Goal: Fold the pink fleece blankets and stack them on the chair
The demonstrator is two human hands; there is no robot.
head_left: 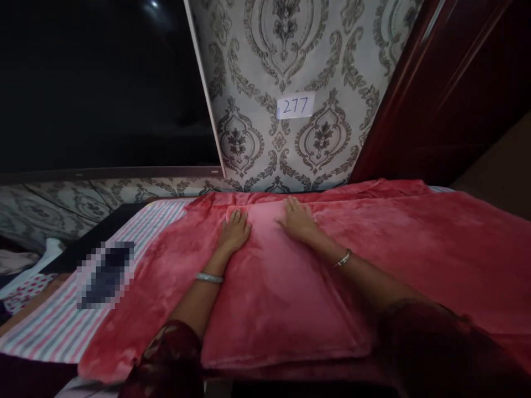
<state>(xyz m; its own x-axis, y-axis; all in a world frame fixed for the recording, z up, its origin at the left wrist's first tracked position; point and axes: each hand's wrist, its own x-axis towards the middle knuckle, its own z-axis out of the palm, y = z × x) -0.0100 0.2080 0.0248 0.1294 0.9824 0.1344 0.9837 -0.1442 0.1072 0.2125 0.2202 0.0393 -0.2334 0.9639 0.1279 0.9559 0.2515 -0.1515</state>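
Note:
A plush pinkish-red blanket [282,287] lies spread before me, with one section folded over itself in the middle. On the left edge of that folded section my left hand [235,231] rests flat, fingers stretched out and a bangle on the wrist. My right hand [297,220] is over the far part of the fold, its fingers spread and slightly blurred, with a thin bracelet on that wrist. Neither hand grips the fabric. Toward the wall the blanket bunches into wrinkles.
Under the blanket at left shows a striped cloth [50,331], with a blurred-out dark object [105,275] on it. A large black screen [103,88] stands behind, beside patterned wallpaper bearing a "277" paper [296,105]. Dark red glossy furniture [431,83] rises at right.

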